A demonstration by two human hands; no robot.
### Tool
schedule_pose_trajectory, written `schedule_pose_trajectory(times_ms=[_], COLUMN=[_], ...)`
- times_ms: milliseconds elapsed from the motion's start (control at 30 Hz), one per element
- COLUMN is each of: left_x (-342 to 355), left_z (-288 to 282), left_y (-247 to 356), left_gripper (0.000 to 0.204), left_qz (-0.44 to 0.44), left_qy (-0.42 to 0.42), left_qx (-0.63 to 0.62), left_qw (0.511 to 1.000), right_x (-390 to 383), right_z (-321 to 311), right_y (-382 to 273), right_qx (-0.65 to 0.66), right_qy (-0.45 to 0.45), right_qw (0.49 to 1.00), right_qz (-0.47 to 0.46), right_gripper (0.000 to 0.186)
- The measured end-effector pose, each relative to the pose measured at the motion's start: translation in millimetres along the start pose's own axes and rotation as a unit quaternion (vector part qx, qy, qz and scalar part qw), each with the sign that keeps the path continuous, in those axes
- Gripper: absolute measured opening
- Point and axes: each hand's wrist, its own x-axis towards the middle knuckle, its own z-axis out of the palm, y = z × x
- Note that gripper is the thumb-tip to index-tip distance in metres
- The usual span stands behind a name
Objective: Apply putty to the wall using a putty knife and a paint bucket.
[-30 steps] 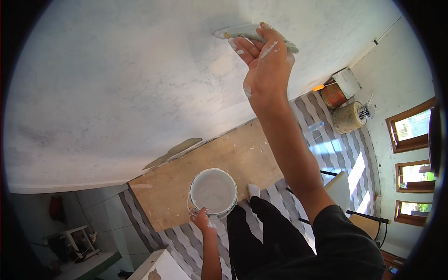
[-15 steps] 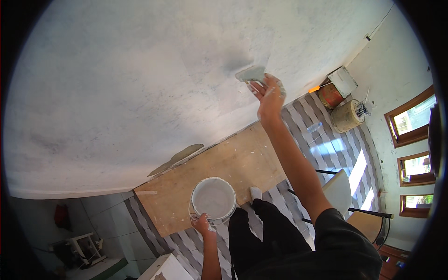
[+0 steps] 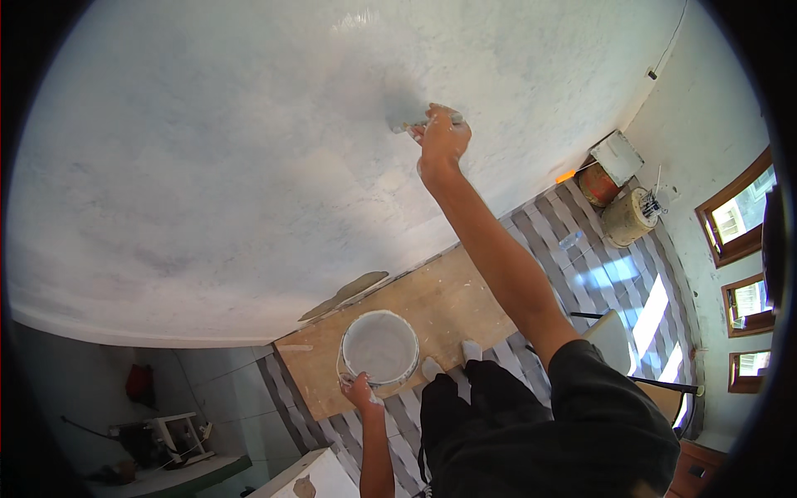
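The right grip [image 3: 444,137], clenched on the scraper [image 3: 405,128] at the wall [image 3: 249,166], sits further left than a moment ago, the tool now nearly edge-on, apparently mid-stroke, while the left grip [image 3: 361,391] holds the bucket [image 3: 380,320].

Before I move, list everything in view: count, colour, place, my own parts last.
Walls: two, whitish, ahead and right
Windows: three, brown, right wall
Floor: one, striped grey, below
Board: one, tan, on floor
Bucket: one, whitish, over board
Spreader: one, grey, wall ahead
Red container: one, red, far corner
Squarish object: one, whitish, atop red container
Handle: one, orange, beside red container
Tub: one, beige, near windows
Bottle: one, clear, on floor
Chair: one or more, tan, right
Dim object: one, red, lower left
Frame: one, pale, lower left
Feet: two, pale, board's near edge
Legs: two, black, lower centre
Left hand: one, flecked white, at bucket
Right hand: one, flecked white, fingers on spreader
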Motion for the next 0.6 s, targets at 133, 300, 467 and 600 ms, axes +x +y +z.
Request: schedule_pose_trajectory(times_ms=[133, 300, 467, 600], left_x=[-19.7, -44.3, -49.6, -34.3], left_z=[7.2, 3.5, -6.1, -16.8], left_y=[21.5, 48.0, 62.0, 58.1], left_gripper=[0.023, 0.022, 0.024, 0.024], left_qz=[0.022, 0.012, -0.012, -0.009], left_qy=[0.004, -0.010, -0.024, -0.040], left_qx=[-0.006, -0.041, -0.054, 0.017], left_qw=[1.000, 0.999, 0.998, 0.999], right_x=[-9.1, -17.5, -29.1, -33.6], right_z=[13.9, -1.2, -53.6, -121.0], right_y=[-34.2, -69.0, -66.1, -21.8], right_qx=[0.001, 0.155, 0.204, 0.160], right_qy=[-0.012, -0.098, -0.182, -0.220], right_qw=[1.000, 0.982, 0.961, 0.962], right_qz=[0.016, 0.046, 0.035, 0.036], right_gripper=[0.024, 0.016, 0.020, 0.031])
